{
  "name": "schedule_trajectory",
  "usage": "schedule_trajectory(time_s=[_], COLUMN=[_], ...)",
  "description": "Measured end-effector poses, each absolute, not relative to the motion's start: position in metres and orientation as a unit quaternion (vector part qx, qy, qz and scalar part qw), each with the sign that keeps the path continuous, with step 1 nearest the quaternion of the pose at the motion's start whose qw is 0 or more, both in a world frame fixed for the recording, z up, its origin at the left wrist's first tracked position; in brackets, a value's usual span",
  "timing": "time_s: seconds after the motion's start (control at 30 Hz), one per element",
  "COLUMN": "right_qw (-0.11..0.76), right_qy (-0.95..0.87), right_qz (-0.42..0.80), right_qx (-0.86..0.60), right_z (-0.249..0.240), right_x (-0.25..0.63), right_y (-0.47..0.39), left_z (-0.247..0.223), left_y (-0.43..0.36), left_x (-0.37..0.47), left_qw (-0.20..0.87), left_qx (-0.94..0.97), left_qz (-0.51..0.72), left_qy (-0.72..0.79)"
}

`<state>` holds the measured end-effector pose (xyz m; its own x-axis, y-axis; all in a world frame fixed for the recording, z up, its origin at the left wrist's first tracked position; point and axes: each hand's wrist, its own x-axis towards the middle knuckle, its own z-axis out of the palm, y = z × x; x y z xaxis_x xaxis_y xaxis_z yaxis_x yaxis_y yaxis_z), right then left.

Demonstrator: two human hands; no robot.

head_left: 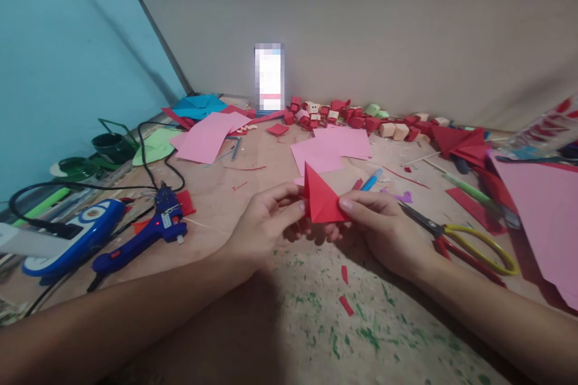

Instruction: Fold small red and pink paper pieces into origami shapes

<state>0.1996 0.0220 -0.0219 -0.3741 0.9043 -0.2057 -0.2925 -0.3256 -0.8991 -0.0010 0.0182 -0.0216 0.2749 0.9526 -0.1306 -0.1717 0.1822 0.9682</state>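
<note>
A folded red paper piece (321, 197), with a triangular point sticking up at its left, is held just above the table. My left hand (275, 213) pinches its left edge between thumb and fingers. From the other side, my right hand (372, 216) grips the right corner, its thumb lying on the front face. Some fingertips of both hands are hidden behind the paper. Close to my right hand lie scissors (440, 231) with one yellow and one red handle. Behind the hands are pink paper sheets (316, 153) and a blue marker (372, 180).
A blue glue gun (149, 231) and a blue-white power strip (81, 240) with black cables lie at left. A lit phone (270, 78) stands at the back beside several small red paper cubes (354, 115). More pink paper (542, 210) lies at right.
</note>
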Motion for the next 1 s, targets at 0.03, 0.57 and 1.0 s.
schedule_trajectory(time_s=[0.03, 0.57, 1.0], right_qw=[0.413, 0.476, 0.436], right_qy=[-0.424, -0.439, -0.441], right_qz=[0.712, 0.647, 0.674], right_qx=[-0.379, -0.401, -0.4], right_z=[-0.024, -0.025, -0.026], right_x=[0.2, 0.19, 0.198], right_y=[0.022, 0.015, 0.015], left_z=[-0.021, -0.019, -0.019], left_y=[0.018, 0.013, 0.023], left_x=[-0.001, -0.001, -0.002], left_qw=[0.637, 0.516, 0.623], left_qx=[0.475, 0.569, 0.476], left_qz=[0.438, 0.427, 0.469], left_qy=[0.421, 0.478, 0.407])
